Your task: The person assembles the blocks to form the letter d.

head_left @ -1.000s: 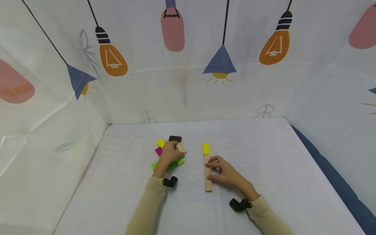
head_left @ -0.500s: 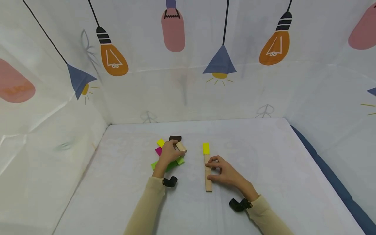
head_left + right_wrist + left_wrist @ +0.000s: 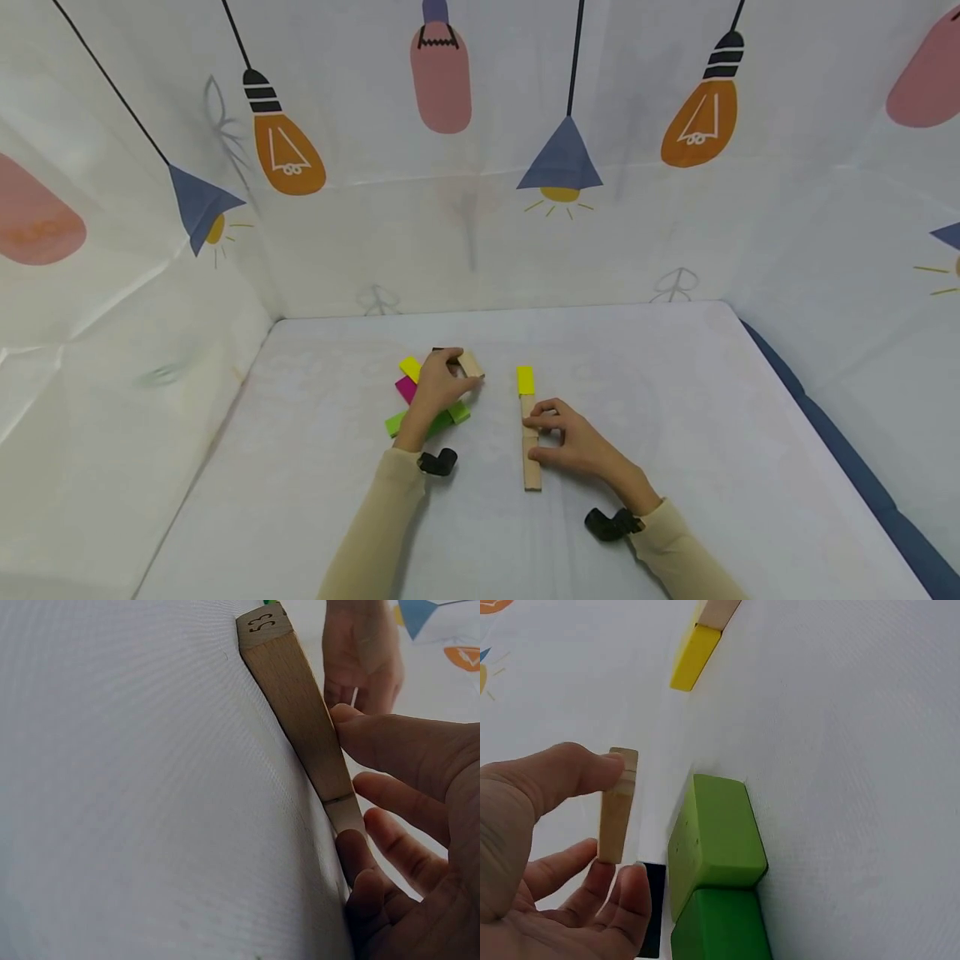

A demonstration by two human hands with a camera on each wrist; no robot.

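Observation:
My left hand (image 3: pixel 437 383) pinches a plain wooden block (image 3: pixel 617 817) between thumb and fingers, above the pile. Under and around this hand lie a dark block (image 3: pixel 652 907), a light green block (image 3: pixel 716 829), a darker green block (image 3: pixel 720 926), a magenta block (image 3: pixel 406 389) and a yellow block (image 3: pixel 409 367), partly covered by it. To the right, a straight row has a yellow block (image 3: pixel 526 380) at its far end and wooden blocks (image 3: pixel 532 473) nearer me. My right hand (image 3: pixel 573 446) rests its thumb and fingertips along the wooden part; "53" marks the near end.
The blocks lie on a white-covered table (image 3: pixel 637 358). A pale sheet printed with lamps and bulbs (image 3: pixel 472 225) hangs behind and at both sides. Dark blue fabric (image 3: pixel 847 454) shows beyond the table's right edge. Each wrist wears a small black camera (image 3: pixel 438 462).
My left hand has moved slightly up and right with the wooden block, now covering most of the dark block in the head view. My right hand and the row have stayed still.

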